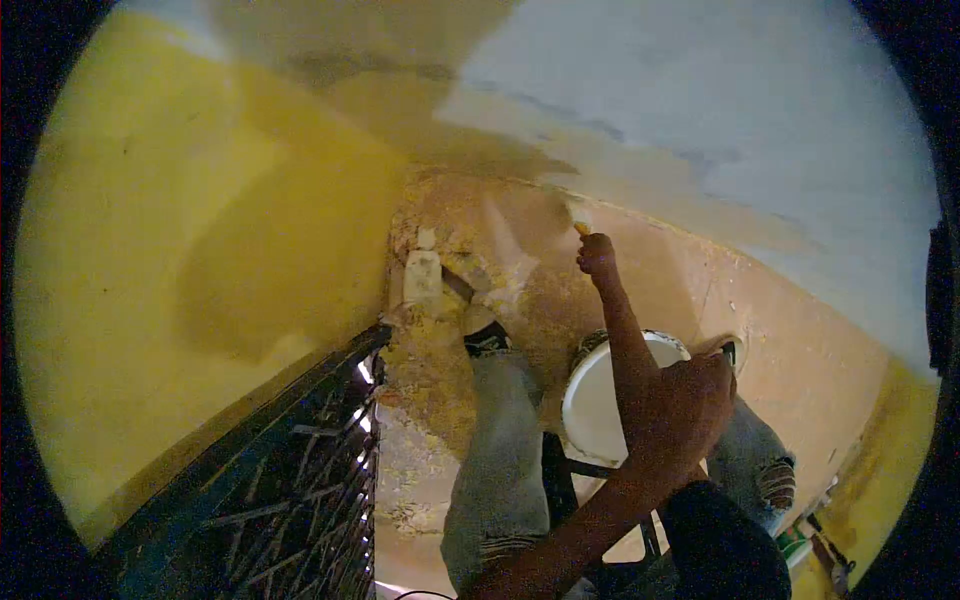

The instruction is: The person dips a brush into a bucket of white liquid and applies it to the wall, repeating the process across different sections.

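Observation:
My right hand (597, 255) reaches forward, closed around the yellow handle of what looks like a paintbrush (580, 226). The pale, blurred head of the brush is at the foot of the white wall (750, 110), where it meets the floor. My left arm crosses over from below, and my left hand (708, 385) lies against the right forearm near my knee. Its fingers merge with the arm and cannot be made out. Between my legs stands a round bucket (592, 400) with a white inside or top, partly hidden by the right forearm.
A pale bottle-shaped container (423, 275) stands on the stained, flaking floor (440, 370) near the corner. At left rises a yellow wall (130, 250), with a dark lattice railing (290, 490) below it. A green and white container (795, 550) sits at lower right.

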`<state>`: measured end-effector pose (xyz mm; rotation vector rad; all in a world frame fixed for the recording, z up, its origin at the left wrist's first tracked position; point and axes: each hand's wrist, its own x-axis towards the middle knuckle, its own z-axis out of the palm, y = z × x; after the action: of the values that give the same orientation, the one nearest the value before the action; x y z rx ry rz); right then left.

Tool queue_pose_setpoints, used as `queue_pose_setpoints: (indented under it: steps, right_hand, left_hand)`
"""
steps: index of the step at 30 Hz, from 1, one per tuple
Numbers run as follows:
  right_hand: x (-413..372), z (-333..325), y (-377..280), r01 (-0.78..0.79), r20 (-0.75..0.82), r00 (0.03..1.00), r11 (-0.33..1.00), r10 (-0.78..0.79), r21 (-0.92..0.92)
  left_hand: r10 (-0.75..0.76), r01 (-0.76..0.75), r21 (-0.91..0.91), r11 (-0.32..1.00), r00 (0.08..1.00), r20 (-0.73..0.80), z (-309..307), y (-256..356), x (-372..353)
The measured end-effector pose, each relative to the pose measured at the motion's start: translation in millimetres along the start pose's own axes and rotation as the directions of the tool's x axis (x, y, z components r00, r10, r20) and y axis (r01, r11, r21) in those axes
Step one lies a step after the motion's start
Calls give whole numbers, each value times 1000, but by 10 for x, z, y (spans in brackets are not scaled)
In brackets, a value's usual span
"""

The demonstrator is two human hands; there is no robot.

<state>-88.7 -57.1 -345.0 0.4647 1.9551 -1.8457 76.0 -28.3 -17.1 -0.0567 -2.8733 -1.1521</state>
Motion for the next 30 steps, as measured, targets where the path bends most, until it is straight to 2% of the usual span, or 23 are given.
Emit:
queue_pose_setpoints:
  steps: [2, 3, 5, 6, 8, 9, 10, 12, 14, 16, 18, 19, 20, 21, 22, 24, 25, 27, 28, 30]
  right_hand:
    - [-15, 123, -216, -134, -104, 985, 990, 138, 53]
    - [14, 156, -222, -134, -97, 986, 990, 138, 47]
    - [110, 105, -208, 26, 119, 993, 994, -13, -110]
    - [243, 46, -76, -293, 112, 956, 875, 271, 386]
    - [400, 33, -9, -314, 114, 949, 857, 294, 407]
    - [433, 56, -21, -337, 116, 941, 835, 319, 436]
    - [364, 152, -172, -337, 121, 941, 837, 316, 432]
    - [199, 327, -495, -261, -53, 953, 898, 298, 355]
    - [281, 271, -377, -229, -54, 964, 919, 259, 321]
    - [154, 333, -513, -191, -60, 974, 940, 216, 282]
    - [-197, 415, -786, -42, -166, 985, 998, 50, 56]
    - [-292, 374, -813, -40, -163, 985, 998, 49, 53]
    - [-394, 333, -830, -101, -129, 984, 982, 122, 159]
    - [-526, 324, -932, -162, -89, 978, 952, 190, 261]
    - [-631, 282, -1026, -160, -87, 978, 953, 188, 258]
    - [-778, 159, -1144, -426, 211, 902, 692, 378, 582]
    - [-814, 110, -1143, -425, 210, 902, 696, 376, 579]
    - [-861, 41, -1166, -644, 568, 764, 319, 305, 695]
    - [-874, 31, -1185, -644, 568, 765, 321, 304, 695]
    - [-887, 3, -1188, -706, 668, 708, 271, 230, 654]
  left_hand:
    - [-82, 93, -140, 986, 993, 86, -450, -18, 224]
    - [-114, 140, -210, 968, 985, 131, -716, -11, 354]
    - [-158, 231, -343, 911, 961, 228, -1082, -12, 516]
    - [-160, 230, -345, 910, 962, 222, -1165, -34, 541]
    - [-146, 297, -505, 810, 937, 318, -1308, -89, 579]
    - [-148, 295, -505, 811, 939, 311, -1381, -82, 596]
    - [-144, 288, -467, 836, 936, 320, -1440, -87, 610]
    - [-143, 282, -427, 859, 934, 329, -1493, -94, 624]
    - [-140, 156, -335, 929, 987, 72, -1523, -92, 603]
    - [-127, 150, -384, 911, 988, 85, -1498, -82, 565]
    - [-117, 146, -431, 890, 989, 94, -1477, -51, 594]
    - [-124, 191, -396, 898, 974, 187, -1496, -33, 636]
    - [-133, 232, -358, 904, 951, 280, -1516, -26, 658]
    - [-135, 233, -359, 904, 951, 278, -1533, -23, 663]
    - [-136, 220, -353, 909, 960, 247, -1555, -22, 661]
    - [-136, 192, -341, 920, 974, 184, -1602, -22, 652]
    - [-134, 179, -334, 925, 979, 152, -1622, -16, 651]
    - [-128, 150, -318, 936, 988, 89, -1650, 8, 659]
    - [-125, 137, -308, 941, 990, 60, -1663, 14, 661]
    - [-120, 125, -295, 947, 992, 34, -1688, 37, 670]
